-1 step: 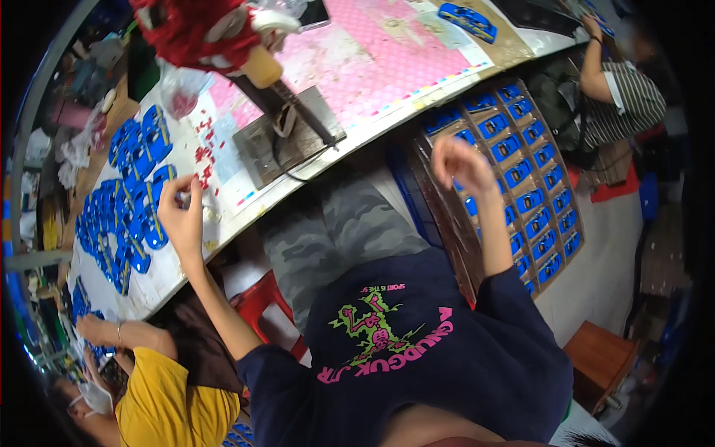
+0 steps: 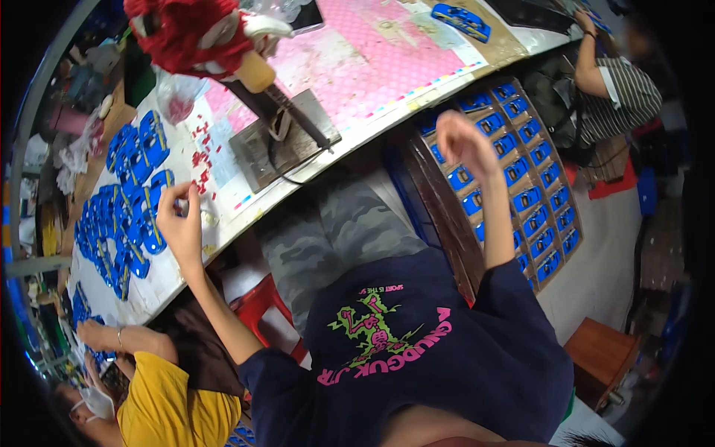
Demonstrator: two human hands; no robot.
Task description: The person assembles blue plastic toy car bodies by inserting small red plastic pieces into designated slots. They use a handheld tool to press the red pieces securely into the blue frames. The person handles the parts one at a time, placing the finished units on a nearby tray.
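Observation:
My left hand [image 2: 180, 227] is over the left part of the white table, beside a pile of blue toy car bodies [image 2: 123, 201]. Its thumb and forefinger curl toward each other in a pinch; anything between them is too small to make out. Small red pieces [image 2: 201, 160] lie scattered just beyond the fingertips. To the right, my right hand [image 2: 468, 147] hangs over a cardboard tray [image 2: 514, 190] holding rows of blue toy cars. Its fingers are bent and a little blurred, and their tips cannot be told clearly.
A bench device with a metal base plate [image 2: 257, 160] and a red cloth-wrapped head [image 2: 186, 33] stands in front of me. One blue car [image 2: 462, 22] lies far right on the table [image 2: 357, 127]. Co-workers sit left in a yellow shirt [image 2: 175, 395] and right in stripes [image 2: 622, 100].
My right hand has shifted slightly away from me, over the tray. The left hand stays nearly in place, and the whole view has shifted a little.

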